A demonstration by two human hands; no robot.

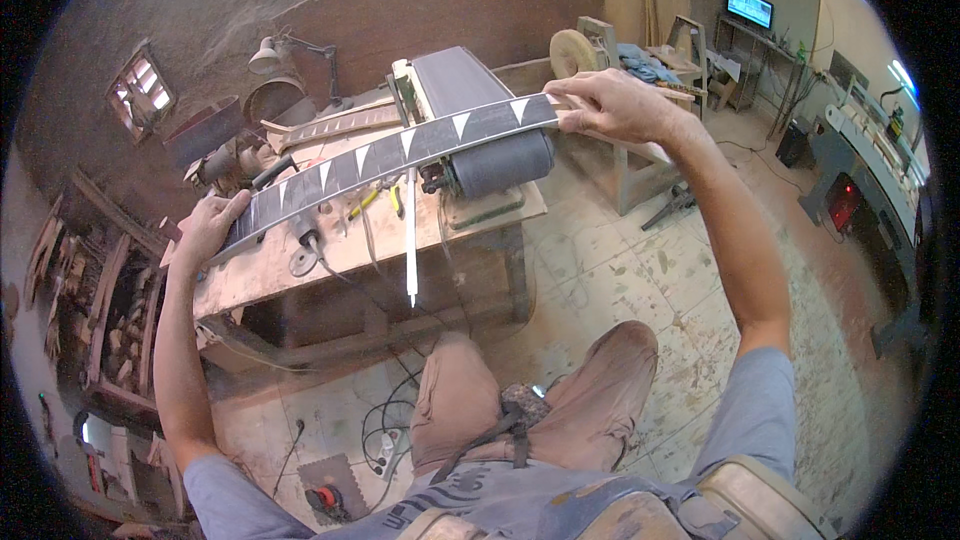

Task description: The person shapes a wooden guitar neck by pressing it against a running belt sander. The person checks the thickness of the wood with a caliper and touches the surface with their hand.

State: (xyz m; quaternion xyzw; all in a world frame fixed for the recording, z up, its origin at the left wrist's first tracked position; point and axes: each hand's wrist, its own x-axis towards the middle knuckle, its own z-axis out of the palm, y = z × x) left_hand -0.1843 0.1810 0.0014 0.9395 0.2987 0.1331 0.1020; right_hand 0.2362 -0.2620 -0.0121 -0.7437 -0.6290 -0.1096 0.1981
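Clamping the dark inlaid board (385,153) near both ends, your left hand (206,226) and right hand (625,105) hold it across the belt sander (450,80), above the workbench (250,275), probably spread wide for even control; whether it touches the roller (508,162) is hard to tell.

**Black strip (435,139) patterned with a row of white triangles (461,124)**

The belt (455,80) beyond is grey; the roller (505,163), darker grey. The tabletop (240,285) at left is pale tan. Far right, a screen (749,6) shows blue, and a cloth (645,62) is light blue. Nearest, dusty brown trousers (455,400) meet a grey-blue shirt (480,500) with dark print.
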